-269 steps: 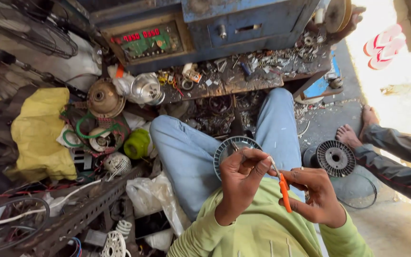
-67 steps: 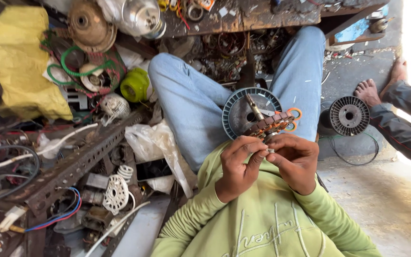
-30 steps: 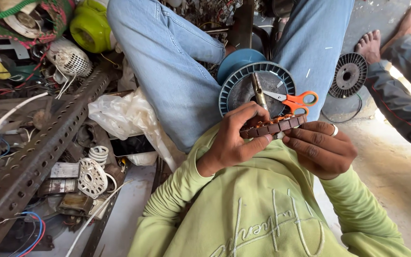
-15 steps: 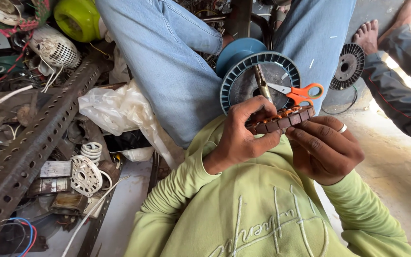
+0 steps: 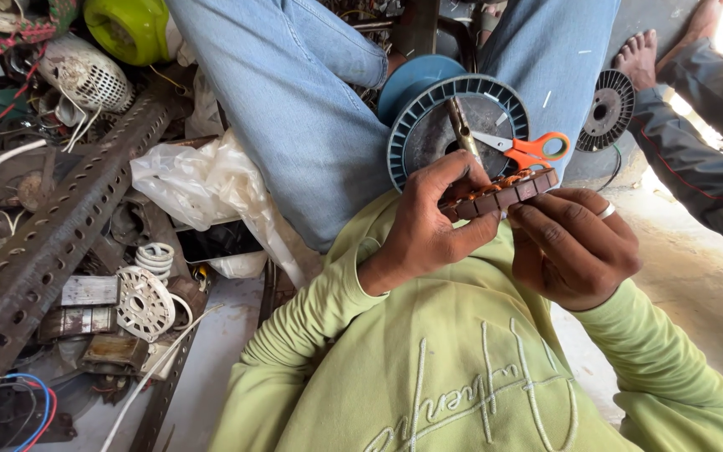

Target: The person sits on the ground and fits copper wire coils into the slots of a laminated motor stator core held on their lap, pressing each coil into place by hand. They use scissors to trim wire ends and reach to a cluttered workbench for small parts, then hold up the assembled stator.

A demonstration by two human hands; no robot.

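Cluttered workshop, both hands (image 5: 495, 226) gripping stator (image 5: 499, 194)

Dull metal stator (image 5: 499, 194) wound with glossy copper; ribbed plastic spool (image 5: 428, 134); orange plastic-handled scissors (image 5: 529, 149); crinkled glossy plastic bag (image 5: 202, 180).

The left hand (image 5: 428, 226) and the right hand (image 5: 575, 247) together grip a small motor stator (image 5: 499, 194), a dark laminated block with copper-coloured windings along its upper edge. The left thumb and fingers close over its near end; the right fingers press against its far end. A ring sits on one right finger.

Just beyond the stator, a grey-blue finned spool (image 5: 458, 125) rests between the blue-jeaned legs (image 5: 311, 109). Orange-handled scissors (image 5: 529, 149) lie on the spool face.

A perforated steel angle (image 5: 60, 243) runs diagonally at left, beside a crumpled plastic bag (image 5: 202, 180). A second person's bare foot (image 5: 638, 59) and dark sleeve (image 5: 705, 176) occupy the upper right, near a black spool (image 5: 606, 109).
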